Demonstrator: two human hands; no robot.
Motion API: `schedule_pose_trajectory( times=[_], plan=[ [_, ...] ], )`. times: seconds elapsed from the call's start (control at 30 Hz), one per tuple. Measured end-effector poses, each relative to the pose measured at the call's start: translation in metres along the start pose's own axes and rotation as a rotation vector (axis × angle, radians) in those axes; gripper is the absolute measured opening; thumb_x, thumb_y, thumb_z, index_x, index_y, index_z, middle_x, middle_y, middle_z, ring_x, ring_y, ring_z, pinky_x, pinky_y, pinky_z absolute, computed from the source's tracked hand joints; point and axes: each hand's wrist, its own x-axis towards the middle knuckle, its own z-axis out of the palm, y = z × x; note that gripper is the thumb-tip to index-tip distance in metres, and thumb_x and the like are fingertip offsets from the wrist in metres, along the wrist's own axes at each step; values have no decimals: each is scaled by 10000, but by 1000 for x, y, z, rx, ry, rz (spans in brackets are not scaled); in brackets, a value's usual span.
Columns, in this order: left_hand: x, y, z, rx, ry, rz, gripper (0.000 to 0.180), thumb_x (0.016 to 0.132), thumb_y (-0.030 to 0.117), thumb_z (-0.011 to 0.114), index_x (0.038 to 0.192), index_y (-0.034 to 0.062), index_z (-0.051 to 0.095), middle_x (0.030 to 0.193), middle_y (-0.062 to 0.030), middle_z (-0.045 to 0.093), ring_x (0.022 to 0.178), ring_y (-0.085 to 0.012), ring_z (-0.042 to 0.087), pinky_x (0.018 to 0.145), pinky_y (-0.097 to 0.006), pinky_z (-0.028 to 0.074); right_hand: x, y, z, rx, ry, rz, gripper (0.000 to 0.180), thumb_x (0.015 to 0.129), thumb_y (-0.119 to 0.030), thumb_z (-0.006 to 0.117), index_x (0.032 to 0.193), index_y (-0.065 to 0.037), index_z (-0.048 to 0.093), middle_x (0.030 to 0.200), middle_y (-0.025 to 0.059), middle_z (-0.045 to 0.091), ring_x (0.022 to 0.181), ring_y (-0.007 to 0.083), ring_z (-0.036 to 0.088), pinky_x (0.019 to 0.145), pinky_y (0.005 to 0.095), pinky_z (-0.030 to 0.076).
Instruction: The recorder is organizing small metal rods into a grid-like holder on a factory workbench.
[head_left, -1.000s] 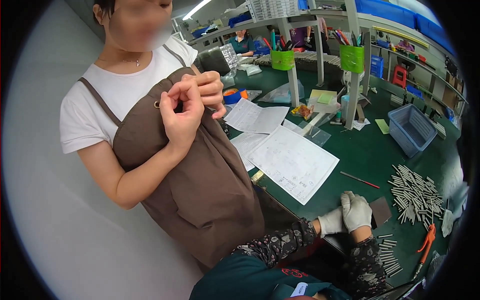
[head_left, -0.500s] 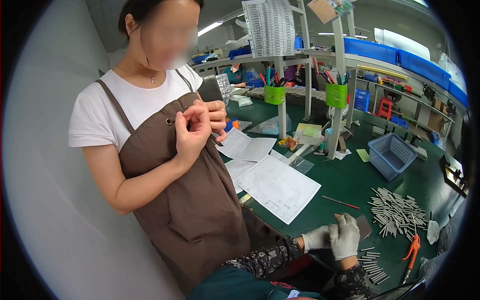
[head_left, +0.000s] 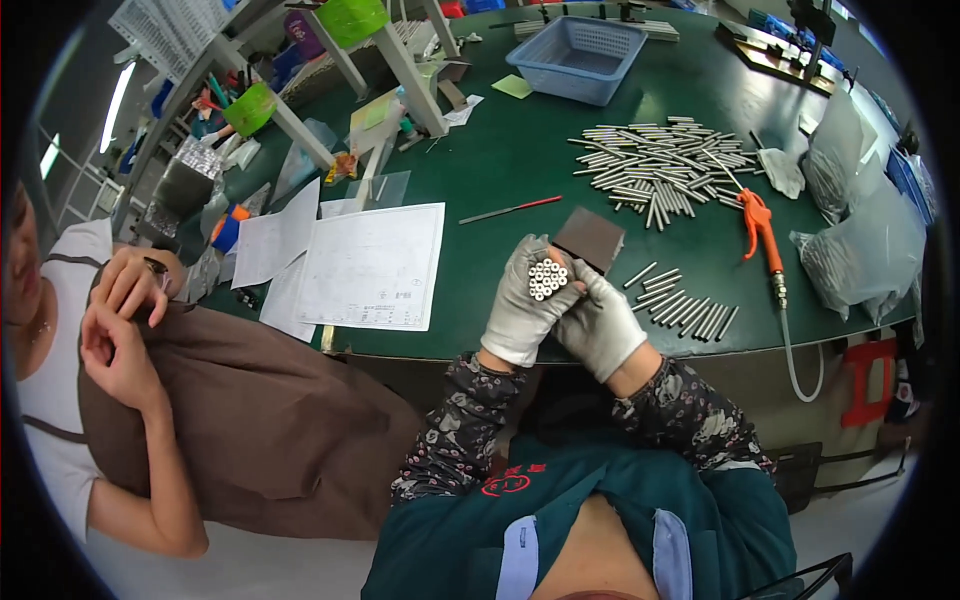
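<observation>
**A fistful of metal tubes at the bench edge**

The seated person's gloved left hand (head_left: 522, 312) is clenched round a bundle of short metal tubes (head_left: 547, 279), their open ends facing up in a tight cluster. The gloved right hand (head_left: 598, 327) presses against the bundle from the other side, fingers curled to it, so both hands grasp the same bunch just above the near edge of the green table (head_left: 500, 160). A small dark block (head_left: 590, 238) sits right behind the hands.

These tubes look stiff, smooth and light one by one, though a bunch has some weight. I'd judge them slippery against each other: a loose grip and the middle ones slide out. Best held round the middle of the bundle, squeezed evenly.

More tubes lie in a loose row (head_left: 683, 302) just right of the hands, and a large heap (head_left: 665, 165) lies farther back. An orange air gun (head_left: 758, 222) lies beside the heap, its hose running off the table edge. Clear plastic bags (head_left: 862, 245) slump at the right. A blue basket (head_left: 578, 55) stands at the back, white printed sheets (head_left: 372, 265) lie to the left, and green tubs (head_left: 250, 108) hang from the rack. Another person in a brown apron (head_left: 250, 420) stands at left.
</observation>
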Motion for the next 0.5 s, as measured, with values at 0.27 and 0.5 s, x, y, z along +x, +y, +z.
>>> schedule_pose_trajectory(
  times=[0.27, 0.5],
  plan=[
    [1, 18, 19, 683, -138, 372, 445, 628, 145, 825, 986, 106, 563, 956, -45, 613, 930, -220, 601, 1115, -462, 203, -5, -7, -30, 100, -43, -27, 295, 942, -246, 517, 1176, -67, 542, 1134, 46, 601, 1036, 181, 575, 931, 362, 464],
    [-14, 34, 30, 361, -29, 318, 509, 755, 147, 767, 1165, -6, 506, 1054, -80, 602, 1036, -202, 548, 1046, -442, 342, -16, -9, -11, -294, -200, -113, 366, 959, -316, 498, 1218, -60, 527, 1133, 26, 578, 1042, 113, 522, 946, 265, 399]
  ],
)
